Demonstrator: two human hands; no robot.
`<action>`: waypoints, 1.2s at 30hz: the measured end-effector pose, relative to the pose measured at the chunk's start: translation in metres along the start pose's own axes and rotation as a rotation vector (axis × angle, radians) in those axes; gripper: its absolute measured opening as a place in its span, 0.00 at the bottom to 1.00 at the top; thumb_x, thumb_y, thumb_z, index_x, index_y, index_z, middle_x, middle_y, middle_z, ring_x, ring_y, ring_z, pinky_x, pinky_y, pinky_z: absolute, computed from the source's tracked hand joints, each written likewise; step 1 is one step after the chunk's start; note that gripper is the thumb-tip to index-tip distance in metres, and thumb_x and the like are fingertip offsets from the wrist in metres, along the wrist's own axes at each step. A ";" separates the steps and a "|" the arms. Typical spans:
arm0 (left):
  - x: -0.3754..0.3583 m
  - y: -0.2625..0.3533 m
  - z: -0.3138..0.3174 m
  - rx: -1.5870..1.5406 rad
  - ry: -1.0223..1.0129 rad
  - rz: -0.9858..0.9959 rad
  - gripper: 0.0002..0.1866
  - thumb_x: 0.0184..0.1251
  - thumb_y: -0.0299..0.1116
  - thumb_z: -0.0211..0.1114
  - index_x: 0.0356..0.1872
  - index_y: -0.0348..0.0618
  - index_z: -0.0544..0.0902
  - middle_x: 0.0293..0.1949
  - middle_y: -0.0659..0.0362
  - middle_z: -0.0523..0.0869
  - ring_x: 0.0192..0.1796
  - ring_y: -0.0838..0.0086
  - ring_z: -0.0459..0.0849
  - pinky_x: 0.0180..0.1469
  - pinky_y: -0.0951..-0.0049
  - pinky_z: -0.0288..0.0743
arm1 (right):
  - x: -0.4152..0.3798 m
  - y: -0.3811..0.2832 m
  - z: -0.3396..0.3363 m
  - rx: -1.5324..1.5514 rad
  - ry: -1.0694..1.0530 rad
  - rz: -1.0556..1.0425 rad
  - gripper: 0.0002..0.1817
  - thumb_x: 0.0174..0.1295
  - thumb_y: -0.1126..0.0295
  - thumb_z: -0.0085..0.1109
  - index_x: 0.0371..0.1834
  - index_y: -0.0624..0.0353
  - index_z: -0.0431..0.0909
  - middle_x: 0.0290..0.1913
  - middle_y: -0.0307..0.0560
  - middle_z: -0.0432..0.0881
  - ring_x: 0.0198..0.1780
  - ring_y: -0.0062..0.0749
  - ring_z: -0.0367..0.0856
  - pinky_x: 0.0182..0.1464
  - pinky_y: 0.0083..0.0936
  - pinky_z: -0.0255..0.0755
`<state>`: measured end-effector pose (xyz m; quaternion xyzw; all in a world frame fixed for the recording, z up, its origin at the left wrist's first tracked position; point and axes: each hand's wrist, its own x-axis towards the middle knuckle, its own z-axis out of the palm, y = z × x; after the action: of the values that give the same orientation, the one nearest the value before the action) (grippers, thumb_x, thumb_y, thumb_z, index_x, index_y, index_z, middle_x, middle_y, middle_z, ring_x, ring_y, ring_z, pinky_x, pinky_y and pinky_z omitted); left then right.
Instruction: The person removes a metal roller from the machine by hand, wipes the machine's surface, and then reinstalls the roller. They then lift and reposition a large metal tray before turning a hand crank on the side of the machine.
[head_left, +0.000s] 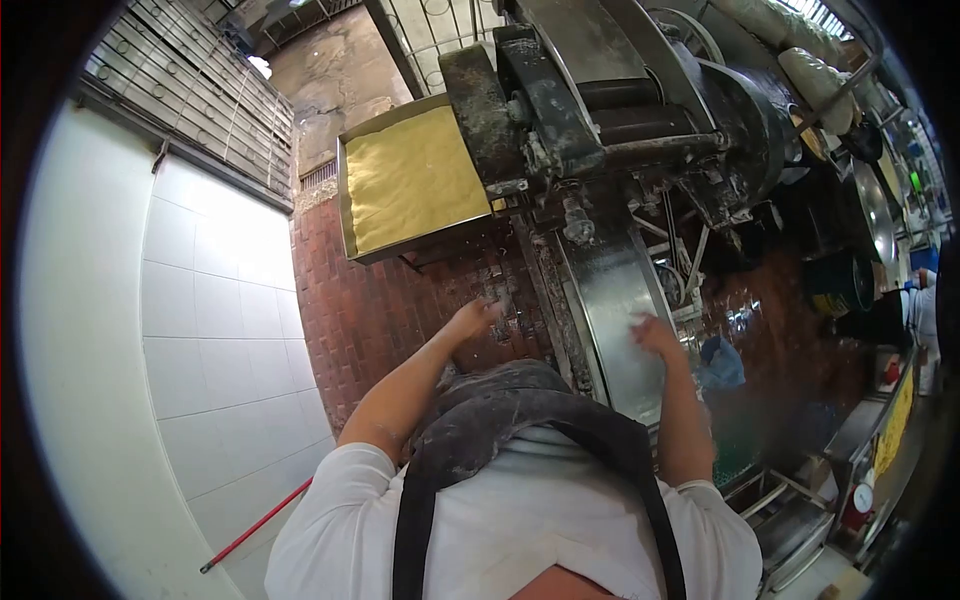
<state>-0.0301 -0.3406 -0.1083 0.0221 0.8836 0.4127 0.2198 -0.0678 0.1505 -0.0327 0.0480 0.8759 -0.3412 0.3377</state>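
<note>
My left hand (475, 319) hangs over the brick floor in front of my dark apron, fingers loosely bent with nothing visible in them. Beside it runs the edge of a long metal chute (622, 290) that slopes down from a big roller machine (630, 120). Over the right side of this chute is my right hand (655, 336), fingers slightly apart and holding nothing that shows. Ahead and to the left, a sheet of yellow dough (415, 180) lies flat in a large metal tray (350, 215), well away from both hands.
A white tiled wall (235, 320) and a red pole (260, 522) flank me on the left. To the right, a blue plastic bag (720, 365) lies on the wet brick floor. A dark bucket (840, 285) and a scale dial (862, 497) stand farther right.
</note>
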 end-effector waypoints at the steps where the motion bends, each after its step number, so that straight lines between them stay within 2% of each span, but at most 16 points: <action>1: -0.033 -0.037 -0.004 0.269 -0.012 0.043 0.20 0.78 0.45 0.55 0.54 0.38 0.82 0.54 0.42 0.86 0.59 0.48 0.82 0.60 0.58 0.77 | -0.013 0.001 0.016 0.087 -0.227 0.173 0.30 0.63 0.55 0.69 0.65 0.59 0.77 0.57 0.60 0.85 0.56 0.53 0.85 0.59 0.41 0.78; 3: -0.109 -0.104 -0.020 0.252 -0.008 -0.294 0.28 0.71 0.52 0.61 0.54 0.34 0.85 0.55 0.37 0.86 0.60 0.45 0.83 0.62 0.53 0.75 | -0.019 0.034 0.059 -0.304 -0.124 0.012 0.33 0.61 0.50 0.71 0.64 0.58 0.78 0.56 0.59 0.85 0.56 0.53 0.85 0.61 0.40 0.77; 5: -0.175 -0.237 -0.017 0.255 -0.094 -0.314 0.26 0.71 0.55 0.62 0.52 0.42 0.88 0.52 0.41 0.88 0.55 0.45 0.85 0.57 0.51 0.77 | -0.018 0.065 0.096 -0.321 -0.055 0.029 0.33 0.61 0.49 0.71 0.64 0.58 0.78 0.58 0.59 0.85 0.58 0.53 0.84 0.62 0.41 0.76; 6: -0.200 -0.271 -0.036 0.483 -0.421 -0.303 0.26 0.71 0.57 0.62 0.52 0.44 0.88 0.51 0.41 0.88 0.55 0.45 0.85 0.57 0.51 0.77 | -0.020 0.069 0.108 -0.339 -0.007 0.041 0.33 0.61 0.48 0.70 0.63 0.59 0.78 0.59 0.58 0.84 0.59 0.54 0.83 0.63 0.41 0.76; 7: -0.241 -0.281 -0.040 0.337 0.004 -0.234 0.27 0.70 0.59 0.62 0.50 0.44 0.89 0.47 0.40 0.89 0.54 0.45 0.86 0.55 0.51 0.78 | -0.025 0.064 0.117 -0.339 0.011 0.050 0.33 0.61 0.48 0.70 0.63 0.59 0.78 0.59 0.58 0.84 0.59 0.54 0.83 0.63 0.41 0.76; 8: -0.261 -0.296 -0.059 0.339 -0.249 -0.497 0.26 0.72 0.58 0.62 0.46 0.44 0.90 0.46 0.41 0.89 0.53 0.44 0.87 0.54 0.51 0.79 | -0.030 0.055 0.125 -0.382 -0.009 0.066 0.32 0.62 0.48 0.69 0.63 0.58 0.79 0.59 0.57 0.84 0.60 0.54 0.82 0.64 0.41 0.75; 10: -0.297 -0.314 -0.078 -0.010 -0.055 -0.721 0.25 0.75 0.55 0.58 0.42 0.44 0.91 0.44 0.42 0.90 0.51 0.46 0.88 0.52 0.51 0.81 | -0.031 0.034 0.138 -0.431 -0.012 0.097 0.31 0.63 0.47 0.67 0.62 0.58 0.79 0.60 0.57 0.84 0.61 0.54 0.82 0.64 0.42 0.75; 12: -0.316 -0.334 -0.103 0.244 -0.091 -0.439 0.23 0.78 0.50 0.53 0.41 0.44 0.90 0.43 0.45 0.90 0.49 0.51 0.89 0.51 0.52 0.82 | -0.021 0.001 0.151 -0.532 -0.143 0.014 0.29 0.65 0.48 0.65 0.60 0.58 0.80 0.61 0.58 0.83 0.63 0.54 0.80 0.65 0.42 0.75; 14: -0.317 -0.350 -0.117 0.727 -0.185 -0.108 0.20 0.77 0.45 0.53 0.38 0.43 0.89 0.38 0.48 0.90 0.45 0.56 0.91 0.47 0.54 0.83 | -0.031 -0.074 0.155 -0.538 -0.032 -0.095 0.25 0.65 0.49 0.64 0.55 0.57 0.82 0.60 0.59 0.83 0.62 0.56 0.80 0.62 0.45 0.75; 15: -0.314 -0.355 -0.119 0.738 -0.203 -0.051 0.20 0.77 0.45 0.53 0.38 0.43 0.89 0.38 0.48 0.90 0.45 0.56 0.91 0.47 0.54 0.83 | 0.026 -0.033 0.180 -0.607 -0.115 -0.183 0.26 0.67 0.50 0.63 0.57 0.59 0.80 0.61 0.61 0.81 0.62 0.56 0.80 0.61 0.48 0.75; 17: -0.313 -0.369 -0.126 0.026 -0.087 -0.329 0.16 0.75 0.41 0.55 0.39 0.43 0.89 0.38 0.49 0.91 0.43 0.57 0.91 0.47 0.54 0.83 | 0.000 -0.132 0.180 -0.523 0.111 -0.207 0.26 0.71 0.50 0.59 0.64 0.56 0.76 0.54 0.57 0.85 0.57 0.56 0.83 0.56 0.48 0.77; 20: -0.286 -0.340 -0.156 0.006 -0.106 -0.417 0.15 0.72 0.39 0.57 0.42 0.43 0.88 0.37 0.49 0.91 0.40 0.56 0.91 0.45 0.56 0.84 | -0.023 -0.233 0.186 -0.355 0.184 -0.243 0.26 0.71 0.50 0.60 0.64 0.56 0.75 0.47 0.55 0.87 0.52 0.56 0.84 0.53 0.46 0.77; 23: -0.238 -0.376 -0.170 0.237 -0.151 -0.055 0.16 0.73 0.41 0.57 0.44 0.41 0.88 0.33 0.48 0.90 0.35 0.58 0.91 0.40 0.58 0.84 | -0.067 -0.300 0.189 -0.218 0.167 -0.359 0.28 0.70 0.51 0.62 0.66 0.56 0.73 0.43 0.56 0.87 0.49 0.55 0.85 0.51 0.45 0.77; 26: -0.221 -0.327 -0.192 -0.070 0.043 -0.277 0.15 0.72 0.39 0.58 0.38 0.39 0.88 0.27 0.50 0.88 0.28 0.60 0.88 0.34 0.59 0.81 | -0.094 -0.315 0.195 -0.200 0.151 -0.291 0.28 0.69 0.53 0.64 0.65 0.59 0.74 0.44 0.54 0.88 0.47 0.56 0.86 0.52 0.44 0.78; 32: -0.199 -0.314 -0.205 -0.276 -0.024 -0.409 0.13 0.69 0.37 0.61 0.39 0.39 0.88 0.26 0.52 0.88 0.28 0.64 0.86 0.34 0.62 0.80 | -0.117 -0.264 0.203 -0.411 0.054 -0.098 0.31 0.70 0.49 0.62 0.68 0.57 0.73 0.52 0.61 0.86 0.56 0.58 0.84 0.58 0.46 0.76; 36: -0.201 -0.369 -0.176 0.080 -0.154 -0.017 0.16 0.68 0.40 0.60 0.39 0.39 0.89 0.34 0.50 0.90 0.38 0.58 0.90 0.42 0.58 0.82 | -0.133 -0.250 0.206 -0.391 0.141 -0.065 0.31 0.71 0.46 0.60 0.69 0.55 0.73 0.49 0.58 0.88 0.54 0.56 0.85 0.56 0.46 0.76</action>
<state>0.1323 -0.7543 -0.2074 0.0550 0.8801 0.3721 0.2898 0.0708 -0.1501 0.0810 -0.0231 0.9480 -0.1713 0.2672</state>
